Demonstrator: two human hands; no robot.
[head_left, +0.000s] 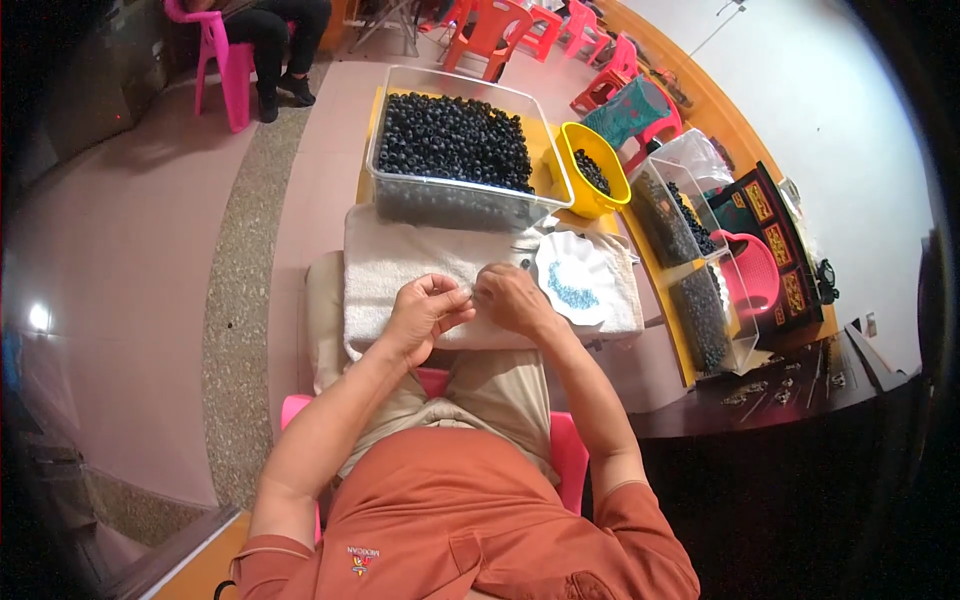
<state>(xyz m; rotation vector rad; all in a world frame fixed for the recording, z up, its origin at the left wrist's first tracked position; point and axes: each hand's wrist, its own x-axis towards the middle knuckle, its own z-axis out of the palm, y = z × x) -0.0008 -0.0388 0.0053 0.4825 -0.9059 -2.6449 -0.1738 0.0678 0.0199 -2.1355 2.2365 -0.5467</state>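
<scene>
My left hand (432,312) and my right hand (510,299) meet fingertip to fingertip above a white towel (390,260) in front of my lap. Thumb and fingers are pinched together on both; whatever lies between them is too small or hidden to make out. Close beside my right hand is a white scalloped dish (590,255) with tiny blue pieces (572,290) scattered in it. A small dark bead-like piece (526,264) rests on the towel near my right fingers. Beyond the towel stands a clear bin (460,200) full of black bead-like pieces (455,135).
A yellow tub (600,203) with more black pieces stands right of the bin. Further right are clear boxes (735,335) and a dark table (700,420) with small metal parts. Pink and red plastic chairs (490,35) stand behind; a seated person (280,40) is at far left.
</scene>
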